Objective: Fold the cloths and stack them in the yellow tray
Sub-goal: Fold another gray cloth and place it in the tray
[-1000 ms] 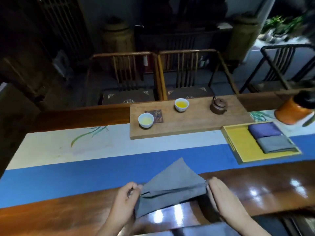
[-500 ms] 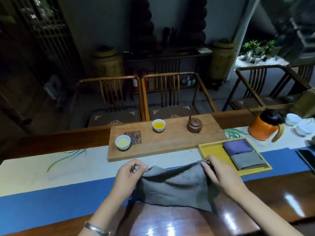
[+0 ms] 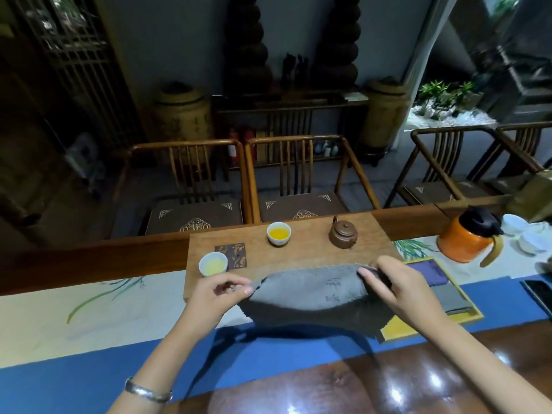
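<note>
1. Your left hand [image 3: 216, 289] pinches one top corner of the grey cloth [image 3: 310, 297] and your right hand [image 3: 394, 289] pinches the other, so the cloth hangs spread above the table, in front of the wooden tea board [image 3: 292, 252] and partly over the yellow tray [image 3: 397, 327].
2. If either pinch slackens, that corner will likely drop and the fold will come out skewed.
3. Swing the cloth forward and its edge may clip the pale teacup [image 3: 213, 264], which sits just beyond your left hand.
4. Lower it carelessly and it could rumple the folded purple cloth [image 3: 427, 271] and folded grey cloth [image 3: 448, 297] already in the tray.
</note>
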The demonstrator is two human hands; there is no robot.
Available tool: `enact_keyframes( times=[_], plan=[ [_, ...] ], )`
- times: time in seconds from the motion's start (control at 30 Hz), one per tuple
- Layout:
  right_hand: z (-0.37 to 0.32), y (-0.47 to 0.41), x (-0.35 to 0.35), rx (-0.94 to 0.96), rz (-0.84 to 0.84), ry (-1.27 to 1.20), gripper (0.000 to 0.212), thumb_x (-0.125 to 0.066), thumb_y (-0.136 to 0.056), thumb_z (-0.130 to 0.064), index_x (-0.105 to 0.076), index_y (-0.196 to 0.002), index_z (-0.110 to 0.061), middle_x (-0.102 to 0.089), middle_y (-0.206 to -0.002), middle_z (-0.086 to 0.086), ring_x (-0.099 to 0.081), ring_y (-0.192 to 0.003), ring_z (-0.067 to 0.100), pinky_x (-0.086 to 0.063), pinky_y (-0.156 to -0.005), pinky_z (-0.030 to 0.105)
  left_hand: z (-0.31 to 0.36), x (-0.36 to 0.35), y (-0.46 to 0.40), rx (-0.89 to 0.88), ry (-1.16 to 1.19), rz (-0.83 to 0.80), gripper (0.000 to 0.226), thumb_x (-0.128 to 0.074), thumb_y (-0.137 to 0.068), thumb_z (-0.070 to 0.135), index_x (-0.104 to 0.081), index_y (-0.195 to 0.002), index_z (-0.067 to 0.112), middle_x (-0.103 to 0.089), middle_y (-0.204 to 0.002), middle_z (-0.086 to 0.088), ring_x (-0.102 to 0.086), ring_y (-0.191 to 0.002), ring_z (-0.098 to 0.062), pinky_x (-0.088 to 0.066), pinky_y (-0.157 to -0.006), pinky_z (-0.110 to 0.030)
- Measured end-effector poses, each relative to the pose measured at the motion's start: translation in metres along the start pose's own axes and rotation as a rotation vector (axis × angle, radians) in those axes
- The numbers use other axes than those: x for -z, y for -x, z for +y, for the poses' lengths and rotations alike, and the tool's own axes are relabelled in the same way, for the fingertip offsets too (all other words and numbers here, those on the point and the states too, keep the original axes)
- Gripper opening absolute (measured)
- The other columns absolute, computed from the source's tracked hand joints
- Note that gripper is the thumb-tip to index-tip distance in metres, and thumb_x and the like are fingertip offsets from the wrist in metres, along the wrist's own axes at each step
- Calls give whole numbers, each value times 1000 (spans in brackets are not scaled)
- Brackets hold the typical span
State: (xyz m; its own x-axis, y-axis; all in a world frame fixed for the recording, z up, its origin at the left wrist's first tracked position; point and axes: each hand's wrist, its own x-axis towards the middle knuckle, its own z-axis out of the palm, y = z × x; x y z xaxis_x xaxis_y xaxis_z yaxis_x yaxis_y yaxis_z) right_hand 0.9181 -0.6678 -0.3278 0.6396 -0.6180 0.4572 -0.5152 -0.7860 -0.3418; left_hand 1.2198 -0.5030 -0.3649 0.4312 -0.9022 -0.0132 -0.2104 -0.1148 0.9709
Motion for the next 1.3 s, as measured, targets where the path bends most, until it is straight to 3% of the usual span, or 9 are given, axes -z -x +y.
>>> enact_keyframes(
  times=[0.1,0.27,0.43,0.6,0.73,0.93,1.07,1.2,1.3],
  plan=[
    [7,9,-8,7,-30,-8,24,-65,-89,-22,-48,-73,-15,-36,-67,-9,-29,-62,3,-25,-57,20,-4,0,10,61,-15,-75,21,-81,-72,8,-79,-81,28,-73,-77,-3,-60,-68,-4,-47,-66,-12],
    [17,49,-20,-48,-161,-50,21,-64,-87,-25,-57,-74,-11,-47,-65,-5,-46,-59,12,-32,-54,25,-21,-13,39,163,-136,-148,22,-74,-76,-4,-77,-86,16,-73,-88,-8,-65,-78,-11,-48,-72,-11],
    [22,101,-29,-96,-347,-161,21,-65,-86,-31,-54,-76,-16,-46,-70,-14,-43,-63,-1,-35,-59,20,-47,-35,77,252,-157,-137,29,-60,-78,-13,-73,-83,12,-67,-77,-2,-53,-66,-2,-40,-65,-13],
    [24,147,-43,-170,-453,-239,22,-57,-90,-37,-52,-78,-20,-46,-75,-18,-48,-67,-2,-37,-63,15,-79,-57,107,355,-109,-119,14,-62,-89,3,-72,-81,9,-64,-73,0,-52,-68,-5,-40,-68,-19],
    [28,180,-60,-271,-557,-274,22,-48,-95,-45,-46,-81,-28,-49,-77,-15,-48,-73,-2,-38,-67,16,-103,-70,118,377,-176,-163,21,-54,-94,3,-67,-79,9,-62,-75,1,-51,-72,-10,-39,-73,-29],
    [31,212,-81,-457,-604,-289,7,-51,-97,-27,-55,-92,-24,-56,-91,-9,-55,-88,8,-41,-75,20,-135,-86,116,393,-313,-197,26,-50,-98,10,-61,-74,14,-65,-77,0,-60,-77,-12,-43,-74,-28],
    [40,215,-91,-619,-564,-289,14,-52,-96,-22,-60,-105,-16,-62,-103,-8,-57,-97,6,-43,-83,20,-145,-98,101,440,-328,-219,26,-48,-99,20,-58,-77,12,-63,-76,1,-59,-80,-18,-43,-74,-24],
    [54,209,-103,-842,-573,-340,9,-53,-93,-19,-55,-102,-19,-63,-84,-3,-54,-65,7,-43,-63,21,-147,-111,83,517,-251,-239,24,-68,-86,36,-61,-82,13,-58,-67,7,-53,-64,-3,-39,-57,-12],
    [62,209,-112,-952,-614,-331,9,-54,-90,-18,-54,-99,-14,-65,-77,4,-56,-60,13,-45,-60,26,-155,-116,71,445,-524,-413,24,-70,-83,43,-56,-74,25,-58,-63,14,-54,-60,2,-39,-55,-15]
  ],
)
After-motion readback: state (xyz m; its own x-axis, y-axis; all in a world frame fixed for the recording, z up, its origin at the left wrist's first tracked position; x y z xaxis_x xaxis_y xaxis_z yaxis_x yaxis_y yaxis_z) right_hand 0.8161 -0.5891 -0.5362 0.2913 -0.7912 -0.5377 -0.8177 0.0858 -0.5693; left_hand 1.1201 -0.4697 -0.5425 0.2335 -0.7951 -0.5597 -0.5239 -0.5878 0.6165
